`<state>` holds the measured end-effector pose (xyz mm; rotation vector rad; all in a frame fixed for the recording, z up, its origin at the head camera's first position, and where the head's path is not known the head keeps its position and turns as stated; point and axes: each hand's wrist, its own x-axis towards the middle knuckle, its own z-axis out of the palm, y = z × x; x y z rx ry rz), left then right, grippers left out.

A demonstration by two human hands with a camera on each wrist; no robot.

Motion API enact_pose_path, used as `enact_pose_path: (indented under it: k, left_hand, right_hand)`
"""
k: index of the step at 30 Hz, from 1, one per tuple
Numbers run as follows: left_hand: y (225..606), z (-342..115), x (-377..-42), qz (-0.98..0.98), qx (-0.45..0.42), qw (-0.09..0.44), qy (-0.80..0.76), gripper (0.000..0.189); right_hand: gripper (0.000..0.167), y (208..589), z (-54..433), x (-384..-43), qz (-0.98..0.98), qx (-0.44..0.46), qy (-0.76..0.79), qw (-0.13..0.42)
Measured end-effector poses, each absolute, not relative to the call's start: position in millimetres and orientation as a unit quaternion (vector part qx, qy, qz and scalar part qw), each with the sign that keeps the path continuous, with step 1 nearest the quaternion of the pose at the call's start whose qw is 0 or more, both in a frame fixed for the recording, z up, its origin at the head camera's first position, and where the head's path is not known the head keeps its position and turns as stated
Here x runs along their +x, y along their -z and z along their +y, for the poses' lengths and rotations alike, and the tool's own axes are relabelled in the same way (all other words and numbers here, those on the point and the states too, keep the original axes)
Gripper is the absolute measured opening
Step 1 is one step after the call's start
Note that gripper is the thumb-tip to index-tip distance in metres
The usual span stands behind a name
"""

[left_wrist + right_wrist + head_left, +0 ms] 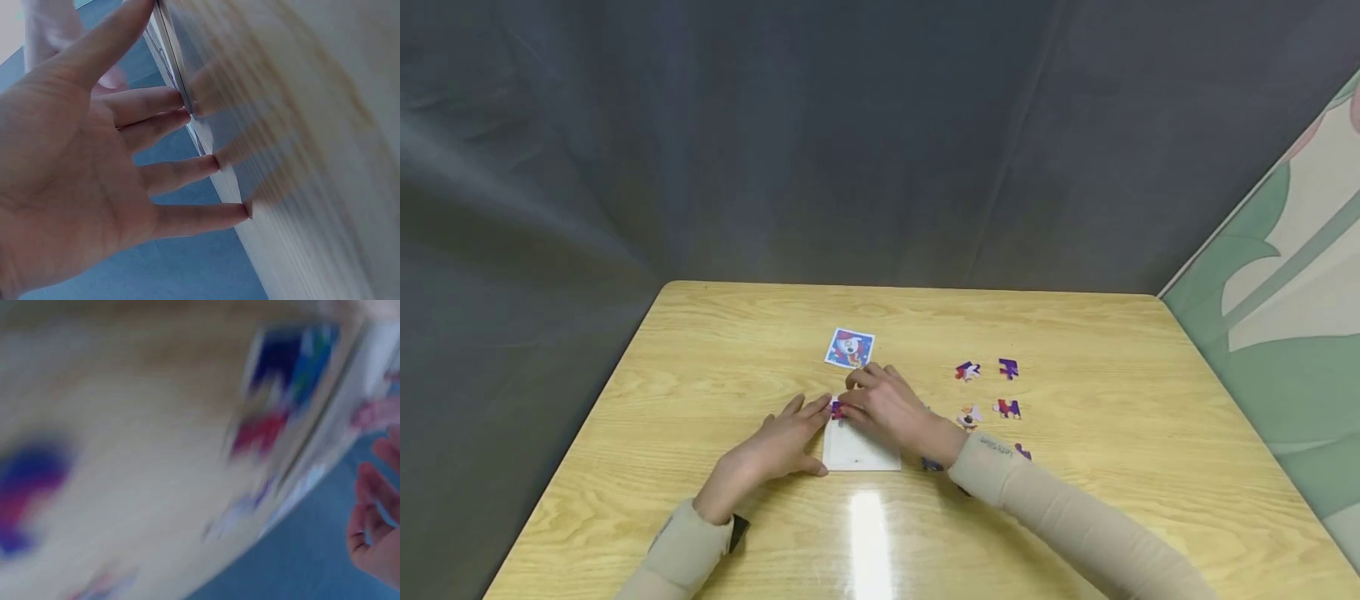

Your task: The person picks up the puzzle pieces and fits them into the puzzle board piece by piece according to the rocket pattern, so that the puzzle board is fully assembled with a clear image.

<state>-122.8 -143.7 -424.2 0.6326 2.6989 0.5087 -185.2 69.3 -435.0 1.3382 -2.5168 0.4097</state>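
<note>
A white square puzzle tray (859, 450) lies on the table in front of me. My left hand (782, 446) spreads along the tray's left edge, thumb at the lower corner and fingers near the upper one. In the left wrist view, the fingers (200, 220) are spread, tips on the tabletop. My right hand (887, 408) reaches over the tray, its fingers bent and pinching a purple and red puzzle piece (837, 410) at the upper left corner. The right wrist view shows the right hand (378, 531) with curled fingers; the piece is hidden there.
A small picture card (850, 347) with a cartoon figure lies beyond the tray. Right of the tray are loose puzzle pieces, among them a purple one (1008, 368), a red and purple one (1007, 408) and a white one (969, 417). The right forearm partly covers a dark piece (932, 464).
</note>
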Motion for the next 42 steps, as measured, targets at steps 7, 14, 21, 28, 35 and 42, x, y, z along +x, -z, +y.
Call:
enact_pose_path:
  k: [7, 14, 21, 28, 35, 42]
  left_hand:
    - [427.1, -140.1, -119.5, 0.945, 0.213, 0.165, -0.187, 0.083]
    - [425.4, -135.5, -119.2, 0.946, 0.211, 0.167, -0.181, 0.082]
    - [426.9, -133.1, -119.1, 0.944, 0.213, 0.174, -0.184, 0.083]
    - [426.8, -135.7, -119.3, 0.946, 0.212, 0.168, -0.180, 0.083]
    - [425.0, -136.4, -119.2, 0.946, 0.208, 0.168, -0.184, 0.083]
    - [425.1, -136.6, -118.8, 0.944, 0.211, 0.171, -0.188, 0.083]
  right_hand:
    - [0.025, 421.0, 165.2, -217.8, -0.897, 0.360, -0.200, 0.163]
    - [0.035, 426.4, 234.2, -231.2, -0.909, 0.354, -0.218, 0.035]
    - [0.027, 445.1, 243.8, -233.7, -0.895, 0.401, -0.191, 0.034]
    - [0.029, 450.3, 245.0, -233.3, -0.880, 0.437, -0.155, 0.102]
    - [0.028, 447.6, 246.7, -231.7, -0.872, 0.449, -0.151, 0.122]
    - [0.020, 446.9, 242.9, -233.7, -0.888, 0.423, -0.161, 0.084]
